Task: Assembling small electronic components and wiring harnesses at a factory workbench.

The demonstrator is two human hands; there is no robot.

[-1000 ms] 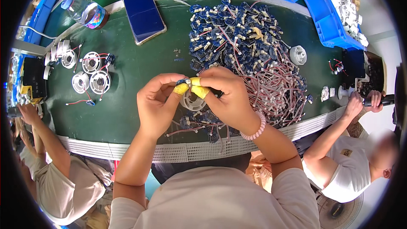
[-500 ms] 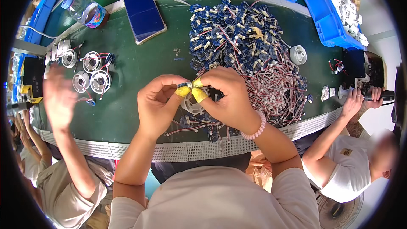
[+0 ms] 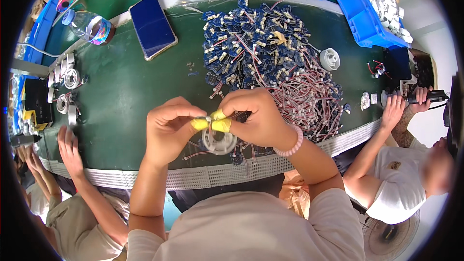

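My left hand [image 3: 172, 126] and my right hand [image 3: 253, 116] meet above the near side of the table. Both are pinched, their yellow-wrapped fingertips almost touching. Between them sits a tiny pale wire connector [image 3: 208, 118], partly covered by the fingers; a thin wire seems to run into my right fingertips. Just below the fingertips is a round white spoked housing [image 3: 218, 144], slightly blurred; whether it hangs or rests cannot be told. Close to my right hand lies a big heap of small blue circuit boards [image 3: 251, 43] with red, white and black wire leads [image 3: 309, 108].
A tablet [image 3: 153, 26] and a plastic bottle [image 3: 92, 28] lie far left. White housings [image 3: 71, 78] stand at the left edge near a co-worker's hand [image 3: 70, 152]. One white housing [image 3: 329, 59] sits right of the heap. Blue bins [image 3: 362, 21] line the back; another co-worker's hands [image 3: 394, 111] work at right.
My pinched hands have come slightly nearer to me and left, and the white housing below them shows more. At left, the co-worker's hand came down nearer and the housings with wires moved left.
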